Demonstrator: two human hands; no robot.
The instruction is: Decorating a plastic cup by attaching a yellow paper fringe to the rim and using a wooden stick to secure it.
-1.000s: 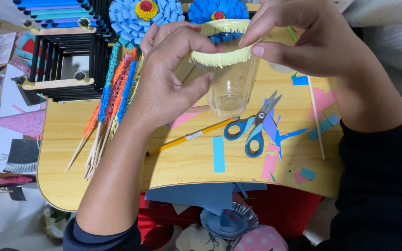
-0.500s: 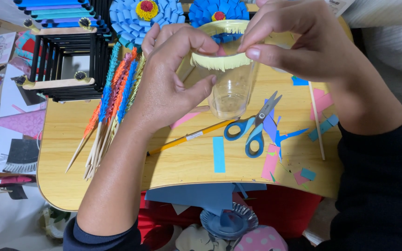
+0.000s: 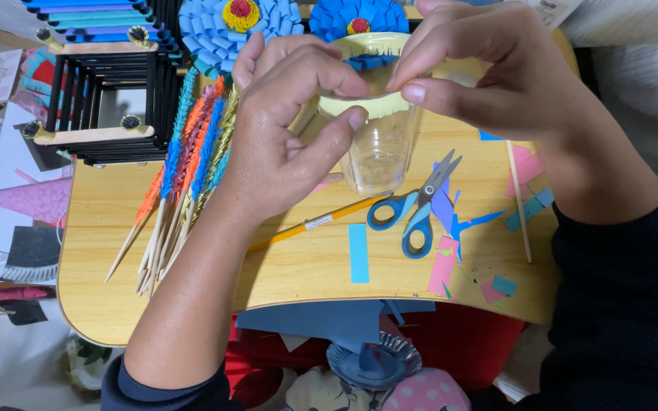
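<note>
Above the wooden table (image 3: 116, 251), both hands hold a clear plastic cup (image 3: 381, 148) upright. The left hand (image 3: 287, 141) curls round its side, thumb and forefinger pinching the yellow fringed paper strip (image 3: 378, 105) at the rim. The right hand (image 3: 500, 76) pinches the same strip from the other side. Blue-handled scissors (image 3: 414, 213) and a yellow pencil (image 3: 310, 224) lie just below the cup.
</note>
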